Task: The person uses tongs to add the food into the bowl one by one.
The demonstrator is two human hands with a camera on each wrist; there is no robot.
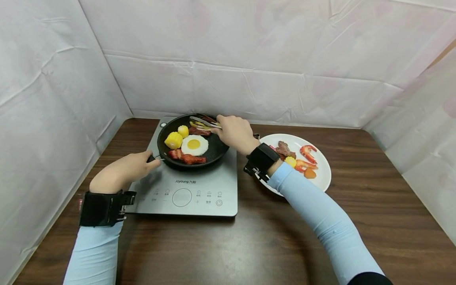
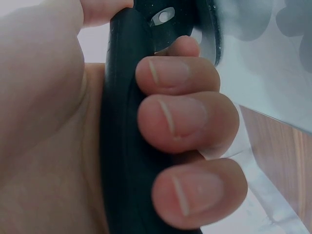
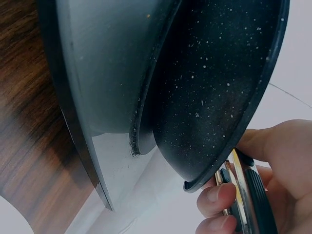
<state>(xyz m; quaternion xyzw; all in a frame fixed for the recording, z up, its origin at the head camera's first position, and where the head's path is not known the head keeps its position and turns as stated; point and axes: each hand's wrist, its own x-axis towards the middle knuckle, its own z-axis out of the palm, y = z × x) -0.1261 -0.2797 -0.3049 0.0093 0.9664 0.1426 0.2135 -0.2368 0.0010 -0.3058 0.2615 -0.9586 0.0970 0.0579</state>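
Note:
My left hand grips the black handle of a frying pan, its fingers wrapped round it in the left wrist view. The pan sits on a silver induction cooker. With my right hand I hold metal tongs, whose arms reach over the pan's far right side. Beneath their ends lies a dark reddish strip of meat; whether they pinch it I cannot tell. A fried egg, two yellow corn pieces and reddish meat pieces also lie in the pan.
To the right, partly behind my right wrist, a white plate holds shrimp, a brown meat piece and other food. The brown wooden table is bordered by white sheeting behind and at both sides.

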